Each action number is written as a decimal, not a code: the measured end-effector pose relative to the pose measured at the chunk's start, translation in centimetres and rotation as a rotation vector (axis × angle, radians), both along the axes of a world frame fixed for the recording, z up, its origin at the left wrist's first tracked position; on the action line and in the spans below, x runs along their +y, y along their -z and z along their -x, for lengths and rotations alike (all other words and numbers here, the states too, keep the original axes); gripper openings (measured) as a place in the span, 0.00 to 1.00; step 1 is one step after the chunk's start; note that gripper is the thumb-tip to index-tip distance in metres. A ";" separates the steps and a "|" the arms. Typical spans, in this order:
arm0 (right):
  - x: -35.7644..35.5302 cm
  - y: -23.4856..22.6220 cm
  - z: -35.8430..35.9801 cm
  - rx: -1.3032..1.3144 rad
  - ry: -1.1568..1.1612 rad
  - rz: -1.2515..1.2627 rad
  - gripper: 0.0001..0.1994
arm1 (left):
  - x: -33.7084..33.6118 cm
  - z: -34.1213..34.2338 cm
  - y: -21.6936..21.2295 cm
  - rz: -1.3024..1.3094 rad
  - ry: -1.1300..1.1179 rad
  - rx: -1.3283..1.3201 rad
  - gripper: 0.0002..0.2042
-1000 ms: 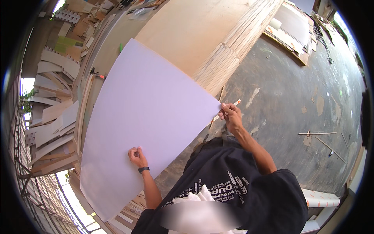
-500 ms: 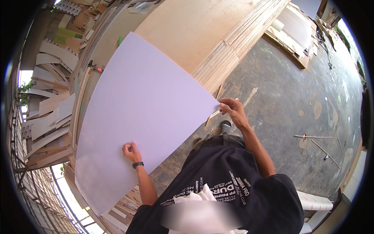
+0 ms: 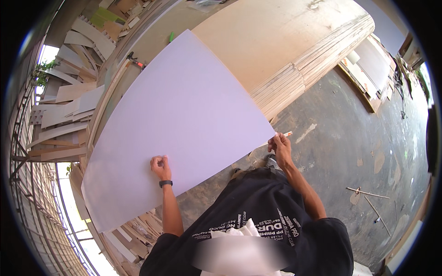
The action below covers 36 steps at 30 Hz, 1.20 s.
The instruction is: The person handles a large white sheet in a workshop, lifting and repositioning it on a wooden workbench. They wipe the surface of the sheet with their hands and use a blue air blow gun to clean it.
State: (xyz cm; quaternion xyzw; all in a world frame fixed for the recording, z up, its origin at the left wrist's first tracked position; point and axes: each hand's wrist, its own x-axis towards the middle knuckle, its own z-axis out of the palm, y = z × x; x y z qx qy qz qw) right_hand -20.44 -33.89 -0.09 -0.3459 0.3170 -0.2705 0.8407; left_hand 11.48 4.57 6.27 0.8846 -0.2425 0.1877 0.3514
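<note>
A large pale lavender sheet [image 3: 184, 106] with a curved far edge lies in front of me, over the left part of the bench and beside a stack of plywood. At its near right corner my right hand [image 3: 280, 149] is closed, thumb and fingers pinching the corner. Over the sheet's near part is my left hand [image 3: 161, 167], a dark band on its wrist. Its fingers are curled in and the thumb rests against them. Whatever they may hold is hidden.
The thick plywood stack [image 3: 276, 50] stands beyond the sheet. A clamp with a red handle [image 3: 136, 61] and a green object [image 3: 171, 37] lie by the curved edge. Offcuts [image 3: 78, 99] crowd the left. Thin sticks [image 3: 377, 209] and a board pile [image 3: 368, 78] are on the right floor.
The view has turned, so the bench and stack appear farther right. My right hand stays at the sheet's corner with its fingers more curled. My left hand stays curled over the sheet.
</note>
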 end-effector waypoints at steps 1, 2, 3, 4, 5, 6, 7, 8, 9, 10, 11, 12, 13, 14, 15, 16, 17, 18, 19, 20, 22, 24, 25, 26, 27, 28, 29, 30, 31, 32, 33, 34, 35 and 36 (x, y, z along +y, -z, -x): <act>-0.1 -0.5 0.0 -0.001 0.024 0.012 0.12 | -0.2 0.1 0.1 0.005 0.003 -0.005 0.14; -0.2 -1.0 0.0 -0.004 0.049 0.023 0.13 | -0.2 0.2 0.0 -0.001 -0.006 -0.005 0.14; -0.5 -1.5 0.0 -0.006 0.074 0.035 0.13 | -0.2 0.2 -0.1 -0.008 -0.015 -0.004 0.14; -0.7 -1.9 0.0 0.036 0.053 0.147 0.13 | -0.2 0.4 -0.3 -0.017 -0.021 -0.002 0.14; -0.9 -1.9 0.1 0.062 0.033 0.233 0.12 | -0.2 0.4 -0.2 -0.009 -0.022 -0.002 0.14; -1.2 -1.7 0.2 0.088 0.013 0.320 0.12 | -0.3 0.4 -0.3 -0.002 -0.022 -0.003 0.14; -1.4 -1.8 0.3 0.114 -0.006 0.406 0.11 | -0.2 0.4 -0.2 0.005 -0.022 -0.003 0.15; -1.6 -1.9 0.4 0.153 -0.025 0.404 0.11 | -0.1 0.4 -0.2 0.000 -0.024 -0.002 0.15; -1.7 -2.0 0.5 0.193 -0.044 0.402 0.11 | 0.1 0.3 -0.2 -0.004 -0.027 -0.001 0.15; -1.8 -2.2 0.6 0.234 -0.055 0.398 0.11 | -0.1 0.3 -0.3 -0.011 -0.022 0.001 0.15; -1.8 -1.6 0.6 0.150 -0.021 0.262 0.11 | -0.3 0.3 -0.4 -0.004 -0.022 0.005 0.15; -1.6 -0.6 0.2 0.066 0.014 0.126 0.11 | -0.6 0.3 -0.5 0.003 -0.021 0.009 0.15; -1.2 -0.7 0.1 -0.013 0.050 -0.015 0.10 | -0.6 0.4 -0.4 0.005 -0.021 0.018 0.15; -0.8 -0.8 -0.1 0.040 0.087 0.044 0.10 | -0.6 0.3 -0.3 0.001 -0.017 0.012 0.15; -0.5 -0.8 -0.6 0.094 0.124 0.103 0.10 | -0.6 0.1 -0.3 -0.003 -0.012 0.006 0.15; -0.2 -1.1 -0.8 0.151 0.162 0.160 0.10 | -0.4 0.1 -0.2 -0.009 -0.005 0.002 0.15; -0.2 -1.2 -0.6 0.275 0.199 0.435 0.10 | -0.2 0.2 -0.1 0.009 -0.001 0.008 0.15; -0.2 -1.2 -0.4 0.399 0.230 0.711 0.10 | 0.0 0.3 0.1 0.027 0.002 0.014 0.15; -0.3 -1.2 -0.3 0.518 0.256 0.992 0.10 | 0.0 0.3 0.2 0.049 0.003 0.016 0.15; 0.0 -0.3 0.0 0.580 0.309 0.661 0.07 | -0.1 0.3 0.1 0.043 0.005 0.019 0.15; -2.4 2.9 2.5 0.415 0.480 0.268 0.06 | -0.1 0.4 -0.2 0.034 -0.002 0.022 0.15; -3.6 3.9 4.0 0.376 0.555 0.168 0.06 | -0.5 0.3 -0.2 0.022 0.006 0.015 0.15; -3.1 3.7 4.4 0.428 0.549 0.259 0.07 | -0.5 0.2 -0.3 0.012 0.011 0.011 0.15; -2.7 3.5 4.6 0.481 0.542 0.350 0.08 | -0.5 0.1 -0.2 0.014 0.011 0.012 0.15; -2.5 3.4 4.7 0.435 0.447 0.335 0.08 | -0.5 0.0 -0.2 0.015 0.011 0.013 0.15; -1.9 1.7 4.3 0.389 0.347 0.320 0.08 | -0.2 0.1 -0.1 0.015 0.007 0.015 0.15; -1.7 -0.3 3.6 0.339 0.246 0.307 0.09 | 0.0 0.0 0.0 0.017 0.001 0.017 0.15; -1.3 -2.3 2.9 0.208 0.207 0.252 0.10 | 0.1 0.1 0.1 0.018 0.000 0.022 0.15; -1.0 -2.6 2.4 0.222 0.180 0.295 0.09 | -0.2 0.0 0.1 0.020 0.006 0.026 0.15; -0.9 -2.7 1.9 0.236 0.152 0.337 0.08 | -0.4 0.0 0.0 0.026 0.007 0.031 0.15; -0.9 -2.9 1.5 0.251 0.122 0.379 0.08 | -0.5 0.0 0.0 0.031 0.008 0.036 0.15; -0.9 -3.1 1.0 0.296 0.109 0.441 0.09 | -0.5 0.0 -0.1 0.036 0.001 0.038 0.15; -1.3 -3.1 0.8 0.323 0.084 0.469 0.09 | -0.4 -0.1 0.1 0.034 0.002 0.030 0.15; -1.8 -3.2 0.6 0.351 0.058 0.496 0.10 | -0.3 -0.2 0.3 0.032 0.002 0.022 0.15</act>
